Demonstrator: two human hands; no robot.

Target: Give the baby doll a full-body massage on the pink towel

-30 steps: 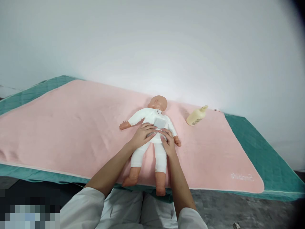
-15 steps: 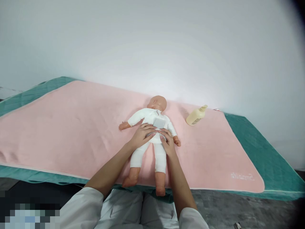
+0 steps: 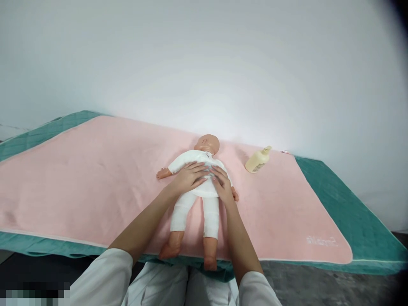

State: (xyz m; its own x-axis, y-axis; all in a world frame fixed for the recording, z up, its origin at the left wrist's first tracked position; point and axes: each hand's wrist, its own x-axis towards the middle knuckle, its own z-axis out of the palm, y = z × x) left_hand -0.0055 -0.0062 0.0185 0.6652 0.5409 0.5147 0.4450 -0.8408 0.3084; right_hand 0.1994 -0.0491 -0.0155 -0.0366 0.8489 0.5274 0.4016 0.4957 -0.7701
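Note:
A baby doll (image 3: 204, 190) with a white cloth body lies face down on a pink mat (image 3: 105, 178), its head toward the wall and its feet at the near edge. My left hand (image 3: 191, 176) rests flat on the left side of its back, fingers stretched out. On the right side of the back lies my right hand (image 3: 221, 182), fingers also extended, the fingertips of both hands close together. A pale grey patch (image 3: 208, 163) on the upper back shows partly between and above my fingers.
A cream pump bottle (image 3: 256, 161) lies tilted in view on the mat, right of the doll. Under the mat is a green quilted cover (image 3: 344, 199). A white wall (image 3: 204, 63) rises directly behind.
Both hands have slid up the doll's back toward its head and now cover more of the grey patch. The whole view has shifted slightly.

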